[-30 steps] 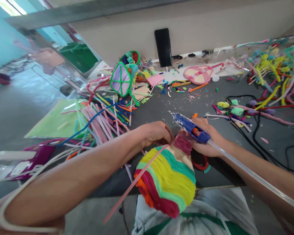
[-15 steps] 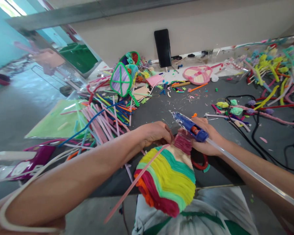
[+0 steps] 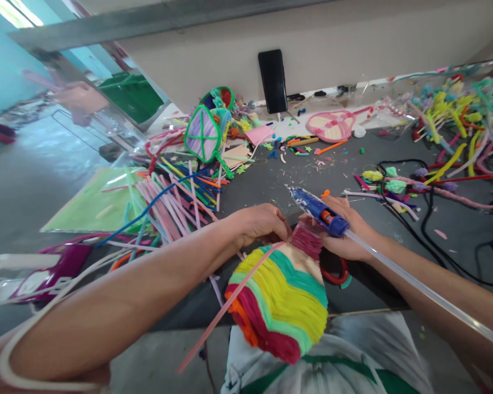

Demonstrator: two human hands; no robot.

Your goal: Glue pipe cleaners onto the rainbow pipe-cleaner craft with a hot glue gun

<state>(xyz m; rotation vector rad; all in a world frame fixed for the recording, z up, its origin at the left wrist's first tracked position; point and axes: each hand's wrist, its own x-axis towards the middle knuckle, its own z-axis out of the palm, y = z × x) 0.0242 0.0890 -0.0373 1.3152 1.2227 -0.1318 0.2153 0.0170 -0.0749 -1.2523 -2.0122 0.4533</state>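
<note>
The left hand [image 3: 267, 223] is being kept nearly closed, its fingers bent and their tips being brought together on the upper end of a pink stem [image 3: 232, 303]; the exact grip is being hidden by the fingers. The right hand [image 3: 347, 227] is being wrapped around a blue glue gun [image 3: 319, 212], the nozzle being pointed up and to the left; whether the crimson neck is also being gripped by it cannot be told. A clear glue stick [image 3: 423, 293] is being carried in the rear of the gun. Between and below the hands, a striped piece [image 3: 293, 290] is being held at a tilt over the table edge, its wide end being positioned above the lap [image 3: 353, 366], with the stem being laid across its left side. A red loop [image 3: 339, 273] is being partly covered beneath the right hand. Farther out, loose stems [image 3: 168, 205] are being piled to the left beside a green packet [image 3: 94, 202], while a phone [image 3: 273, 82] is being propped against the wall [image 3: 349, 44] behind.
</note>
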